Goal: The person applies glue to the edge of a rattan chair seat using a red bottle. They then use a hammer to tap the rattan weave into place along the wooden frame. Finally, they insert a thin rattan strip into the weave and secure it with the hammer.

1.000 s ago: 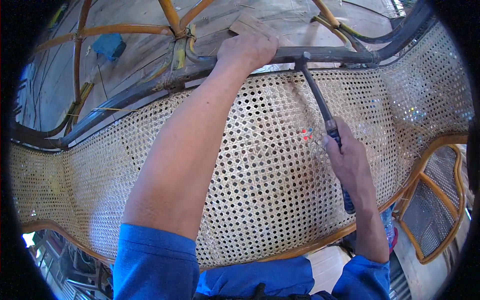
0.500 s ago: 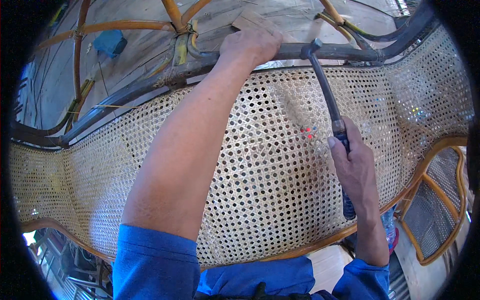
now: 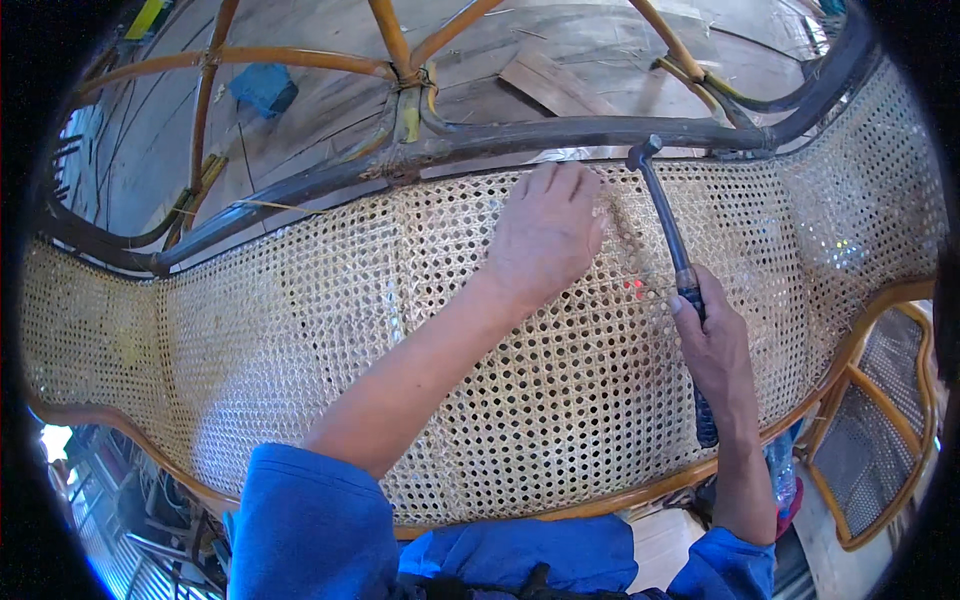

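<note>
A woven cane panel (image 3: 520, 400) with a grid of small holes spans the space in front of me. My left hand (image 3: 545, 235) is at its far edge, back of the hand up, with the fingers curled down by a dark frame rail (image 3: 560, 133). The fingertips are hidden, so whatever they pinch does not show. My right hand (image 3: 717, 335) is wrapped round the dark grip of a hammer (image 3: 664, 210). Its metal head is raised near the rail, to the right of my left hand, and touches nothing that I can make out.
Bent rattan poles (image 3: 290, 60) join the rail at bound joints beyond the panel. On the wooden floor lie a blue piece (image 3: 263, 90) and a flat board (image 3: 555, 82). A rattan border (image 3: 590, 508) edges the near side. Another cane-filled frame (image 3: 870, 440) stands at right.
My left hand has drawn back from beyond the rail to the panel's far edge. The hammer stays in my right hand, nearly still. The whole view has shifted slightly.
</note>
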Demonstrator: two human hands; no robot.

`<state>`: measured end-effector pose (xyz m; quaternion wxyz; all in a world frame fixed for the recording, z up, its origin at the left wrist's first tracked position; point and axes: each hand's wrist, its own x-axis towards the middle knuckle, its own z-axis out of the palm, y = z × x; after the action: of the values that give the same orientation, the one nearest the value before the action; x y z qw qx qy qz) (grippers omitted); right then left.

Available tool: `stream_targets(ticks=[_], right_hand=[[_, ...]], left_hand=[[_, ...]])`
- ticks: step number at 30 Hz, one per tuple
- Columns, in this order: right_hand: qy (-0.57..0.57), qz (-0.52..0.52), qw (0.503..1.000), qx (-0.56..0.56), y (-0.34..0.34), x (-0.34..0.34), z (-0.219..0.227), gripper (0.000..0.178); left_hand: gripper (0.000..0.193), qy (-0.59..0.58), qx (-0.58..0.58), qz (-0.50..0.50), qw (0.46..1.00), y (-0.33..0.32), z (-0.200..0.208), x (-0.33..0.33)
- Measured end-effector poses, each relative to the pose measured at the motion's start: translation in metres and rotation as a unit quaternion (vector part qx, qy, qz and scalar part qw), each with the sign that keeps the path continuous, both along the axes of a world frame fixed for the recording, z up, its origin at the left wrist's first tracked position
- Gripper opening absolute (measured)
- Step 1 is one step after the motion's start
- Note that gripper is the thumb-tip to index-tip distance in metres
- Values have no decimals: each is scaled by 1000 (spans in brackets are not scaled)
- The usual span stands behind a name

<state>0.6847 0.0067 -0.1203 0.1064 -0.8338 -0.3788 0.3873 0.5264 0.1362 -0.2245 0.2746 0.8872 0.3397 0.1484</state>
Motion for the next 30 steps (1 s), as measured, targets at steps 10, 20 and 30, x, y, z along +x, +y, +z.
stream_targets(ticks=[10, 20, 30], right_hand=[[10, 1, 999, 42, 15, -11, 3, 27], [15, 10, 1000, 25, 20, -12, 4, 23], [20, 5, 1000, -4, 13, -6, -6, 26]], left_hand=[[53, 92, 9, 72, 993, -15, 0, -2], [50, 90, 0, 71, 993, -14, 2, 0], [57, 97, 0, 56, 994, -15, 4, -3]])
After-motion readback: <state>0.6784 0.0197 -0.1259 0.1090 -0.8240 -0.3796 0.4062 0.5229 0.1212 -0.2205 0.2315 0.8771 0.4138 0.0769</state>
